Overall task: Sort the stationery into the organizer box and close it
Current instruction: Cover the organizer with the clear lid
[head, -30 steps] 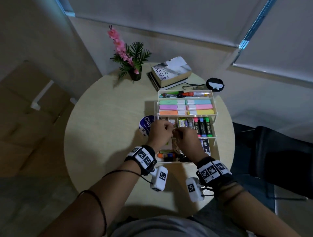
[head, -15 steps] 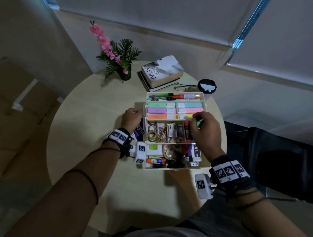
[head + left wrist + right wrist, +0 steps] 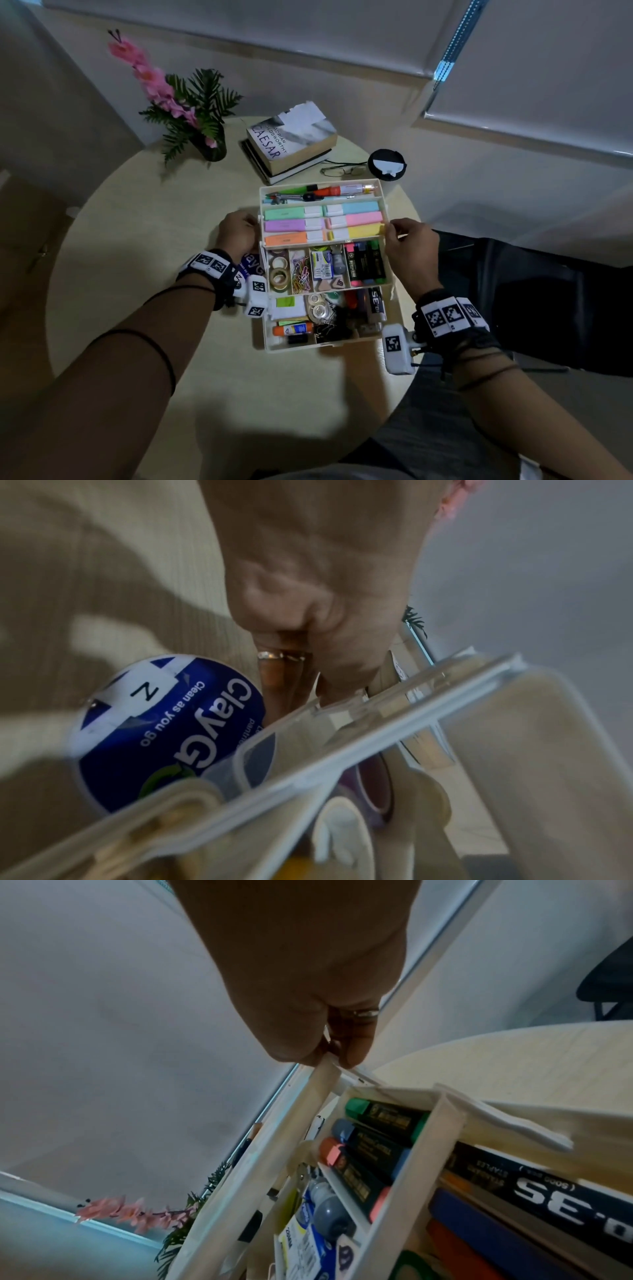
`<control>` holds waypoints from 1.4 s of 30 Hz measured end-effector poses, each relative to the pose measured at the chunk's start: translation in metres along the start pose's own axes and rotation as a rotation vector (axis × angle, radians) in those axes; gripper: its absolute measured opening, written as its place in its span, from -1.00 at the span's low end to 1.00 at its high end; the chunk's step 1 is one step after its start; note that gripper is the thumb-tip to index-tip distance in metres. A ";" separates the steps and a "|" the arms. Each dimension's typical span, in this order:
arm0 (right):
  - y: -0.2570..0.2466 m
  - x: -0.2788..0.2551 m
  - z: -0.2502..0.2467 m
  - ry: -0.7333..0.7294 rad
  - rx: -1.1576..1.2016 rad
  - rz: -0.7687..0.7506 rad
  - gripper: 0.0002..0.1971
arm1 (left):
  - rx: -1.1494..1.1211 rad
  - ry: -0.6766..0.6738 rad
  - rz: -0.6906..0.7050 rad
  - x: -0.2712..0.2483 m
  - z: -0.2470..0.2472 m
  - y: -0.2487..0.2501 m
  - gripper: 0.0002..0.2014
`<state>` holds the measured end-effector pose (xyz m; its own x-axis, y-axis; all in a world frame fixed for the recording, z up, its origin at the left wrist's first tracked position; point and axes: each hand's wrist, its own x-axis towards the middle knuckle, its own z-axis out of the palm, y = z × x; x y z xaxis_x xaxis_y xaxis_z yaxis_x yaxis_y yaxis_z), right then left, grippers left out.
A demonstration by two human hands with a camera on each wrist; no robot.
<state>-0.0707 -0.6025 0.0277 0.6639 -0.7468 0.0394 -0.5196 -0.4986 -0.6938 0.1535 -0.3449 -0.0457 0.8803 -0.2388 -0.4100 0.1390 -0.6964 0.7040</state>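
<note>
The organizer box (image 3: 322,342) is seen open on the tabletop (image 3: 144,246), its loaded tiers stepped away from the person. It is judged stiff, light plastic, best taken at the tray ends. The top tray (image 3: 323,219) is pinched at its ends by the left hand (image 3: 238,231) and right hand (image 3: 409,246); its long axis runs left to right.

Head view dim and soft, noisy in the corners; faint cool light leaks at the blind (image 3: 452,37) edge, and forearm shadows fall across the near round table (image 3: 144,240). Wide-angle bending curves walls and tabletop rim toward the frame edges (strongest in both wrist views). Left wrist view smeared by motion blur, organizer box (image 3: 342,750) rim streaked; right wrist view brighter, the markers (image 3: 377,1139) fairly sharp, near foreground unfocused.
</note>
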 end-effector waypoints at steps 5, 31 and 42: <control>0.001 -0.003 -0.008 -0.019 0.055 0.038 -0.79 | -0.179 -0.005 -0.084 -0.003 -0.002 0.008 -0.82; 0.040 -0.089 -0.044 -0.186 -0.033 -0.005 -0.78 | -0.138 0.179 0.433 -0.137 -0.037 0.017 -0.73; 0.062 -0.112 -0.040 -0.258 -0.049 -0.025 -0.80 | 0.222 0.058 0.626 -0.205 -0.028 -0.040 -0.78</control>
<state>-0.1992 -0.5677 0.0089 0.7885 -0.6005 -0.1330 -0.5227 -0.5404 -0.6594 -0.0195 -0.2492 0.0269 0.7885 -0.6106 0.0735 -0.4971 -0.5624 0.6607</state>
